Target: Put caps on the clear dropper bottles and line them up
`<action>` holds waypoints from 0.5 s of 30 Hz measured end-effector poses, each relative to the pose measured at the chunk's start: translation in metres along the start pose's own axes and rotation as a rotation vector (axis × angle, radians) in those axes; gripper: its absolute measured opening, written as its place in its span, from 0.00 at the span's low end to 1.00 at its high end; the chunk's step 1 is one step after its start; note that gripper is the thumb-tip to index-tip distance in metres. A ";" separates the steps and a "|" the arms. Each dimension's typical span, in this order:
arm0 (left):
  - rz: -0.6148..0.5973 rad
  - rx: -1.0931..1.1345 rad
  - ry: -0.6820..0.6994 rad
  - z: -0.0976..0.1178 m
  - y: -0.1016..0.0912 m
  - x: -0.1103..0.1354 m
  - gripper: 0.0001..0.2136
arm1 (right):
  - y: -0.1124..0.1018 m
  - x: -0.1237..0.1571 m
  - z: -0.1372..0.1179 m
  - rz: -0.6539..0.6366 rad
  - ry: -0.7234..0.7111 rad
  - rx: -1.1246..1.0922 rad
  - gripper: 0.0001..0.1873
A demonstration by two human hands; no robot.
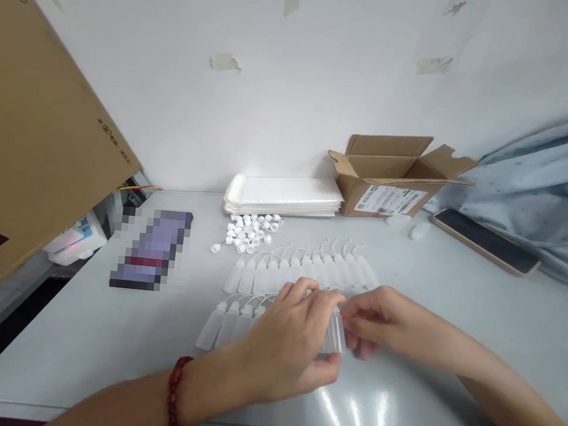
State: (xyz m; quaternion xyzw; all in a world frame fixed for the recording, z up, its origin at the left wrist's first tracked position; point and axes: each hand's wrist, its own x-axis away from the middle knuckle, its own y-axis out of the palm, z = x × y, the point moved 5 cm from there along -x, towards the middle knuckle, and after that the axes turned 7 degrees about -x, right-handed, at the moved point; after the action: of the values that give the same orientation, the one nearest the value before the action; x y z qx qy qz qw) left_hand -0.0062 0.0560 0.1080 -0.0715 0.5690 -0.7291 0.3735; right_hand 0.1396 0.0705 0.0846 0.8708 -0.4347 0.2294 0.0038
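My left hand (pixel 296 345), with a red bead bracelet at its wrist, reaches over the near row of small plastic bottles. Its thumb and index finger close around the two ends of a small clear bottle (pixel 335 335) at the row's right end. Against that bottle's right side is my right hand (pixel 371 318), its fingers pinched together; what they grip is hidden. Several translucent bottles (pixel 211 326) of the near row show left of my left hand, with others hidden under it. Beyond lies another row of similar bottles (pixel 303 267), thin white cords at their tops.
Small white caps (pixel 246 233) are piled behind the rows. White padded envelopes (pixel 286 193) are stacked by the wall, beside an open cardboard box (pixel 392 176). A phone (pixel 485 239) lies at right, a pixelated object (pixel 153 247) at left. A large carton (pixel 37 115) leans on the left.
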 end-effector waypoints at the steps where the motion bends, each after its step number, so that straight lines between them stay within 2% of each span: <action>1: -0.001 -0.012 0.005 0.000 0.001 0.000 0.25 | 0.000 -0.001 0.001 0.010 0.003 0.006 0.11; 10: -0.063 -0.043 0.005 0.000 0.005 0.000 0.23 | 0.000 -0.003 0.003 0.045 0.002 0.025 0.09; 15: -0.109 -0.057 0.029 0.002 0.006 0.001 0.21 | 0.002 -0.002 0.004 0.024 0.026 0.024 0.11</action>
State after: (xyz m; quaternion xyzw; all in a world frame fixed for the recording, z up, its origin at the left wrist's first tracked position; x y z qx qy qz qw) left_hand -0.0027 0.0537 0.1030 -0.1025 0.5901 -0.7327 0.3230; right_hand 0.1388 0.0698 0.0799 0.8625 -0.4422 0.2460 -0.0039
